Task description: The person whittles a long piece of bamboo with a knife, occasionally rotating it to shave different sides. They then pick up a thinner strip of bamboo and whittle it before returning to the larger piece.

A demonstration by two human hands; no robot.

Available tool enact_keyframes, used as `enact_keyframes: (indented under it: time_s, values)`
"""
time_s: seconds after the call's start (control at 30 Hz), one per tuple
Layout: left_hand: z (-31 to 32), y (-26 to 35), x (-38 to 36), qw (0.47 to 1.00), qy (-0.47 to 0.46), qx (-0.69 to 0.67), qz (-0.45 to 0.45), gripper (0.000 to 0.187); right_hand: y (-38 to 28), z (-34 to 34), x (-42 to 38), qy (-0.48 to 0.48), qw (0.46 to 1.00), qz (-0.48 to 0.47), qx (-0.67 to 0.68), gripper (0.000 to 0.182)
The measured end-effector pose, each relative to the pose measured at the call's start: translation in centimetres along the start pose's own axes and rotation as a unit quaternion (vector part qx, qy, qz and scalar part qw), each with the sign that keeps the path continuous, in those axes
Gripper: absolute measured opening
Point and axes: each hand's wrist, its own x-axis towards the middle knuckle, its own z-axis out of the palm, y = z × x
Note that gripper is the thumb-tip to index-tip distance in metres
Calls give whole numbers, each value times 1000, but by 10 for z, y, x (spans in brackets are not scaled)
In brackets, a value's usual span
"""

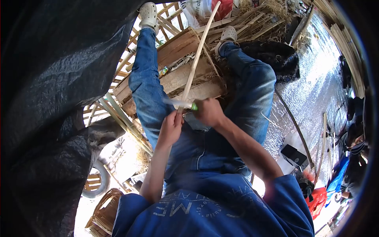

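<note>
A long, pale bamboo strip (194, 65) runs from my lap up past the boards, its upper end near the top of the view. My left hand (169, 128) is wrapped round the strip's lower end, between my knees. My right hand (209, 111) is closed on a knife (194, 106) with a green handle. The blade is smeared by motion and lies across the strip just above my left hand, pointing left. My right fingers partly hide the handle.
Between my legs are wooden boards (185, 73), with straw and split bamboo (252, 23) beyond them. Black plastic sheeting (59, 87) hangs at left. A tyre (98, 181) and a woven basket (106, 211) are lower left. Shiny silver sheeting (312, 79) and a black box (294, 155) are at right.
</note>
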Motion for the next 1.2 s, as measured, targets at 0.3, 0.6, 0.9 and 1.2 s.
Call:
enact_keyframes:
  time_s: [0.3,0.6,0.9,1.2]
  values:
    - [24,2,-9,923,123,326,160,19,32,13,42,47,986,129,-97,16]
    - [27,0,-20,916,88,348,177,18,145,76,56,260,857,351,274,19]
    - [0,3,-27,983,36,160,80,26,25,0,47,26,866,321,383,28]
    - [9,32,-5,983,-39,170,65,30,32,-11,39,-32,715,215,665,14]
